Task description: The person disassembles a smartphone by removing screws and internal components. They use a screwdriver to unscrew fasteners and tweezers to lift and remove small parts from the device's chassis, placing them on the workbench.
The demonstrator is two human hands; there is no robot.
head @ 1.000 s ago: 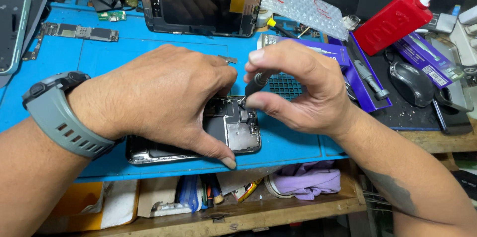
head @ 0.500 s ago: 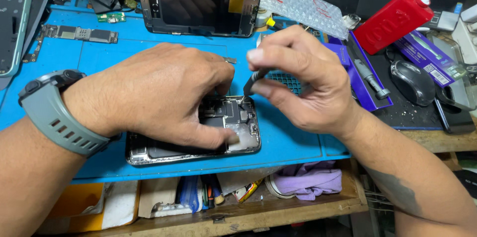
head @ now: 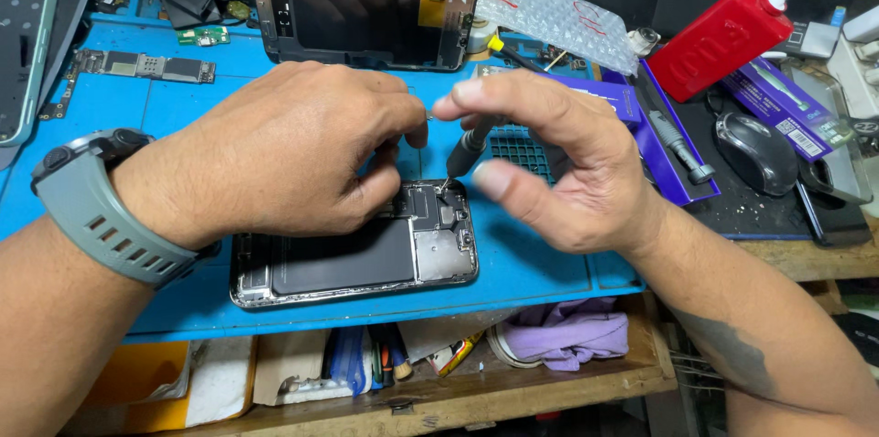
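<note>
On the blue work mat (head: pixel 110 116) lies an opened smartphone (head: pixel 366 258), steadied by the left hand (head: pixel 284 153) with fingers curled loosely on its upper edge, while the right hand (head: pixel 558 158) pinches a small screwdriver (head: pixel 465 155), tip touching the phone's internals

light: we see bright, even overhead | shadows: soft under both hands on blue mat (head: pixel 549 263) | glare: faint on dark screen (head: pixel 366 11) | focus: sharp centre, slight stretch at edges
</note>
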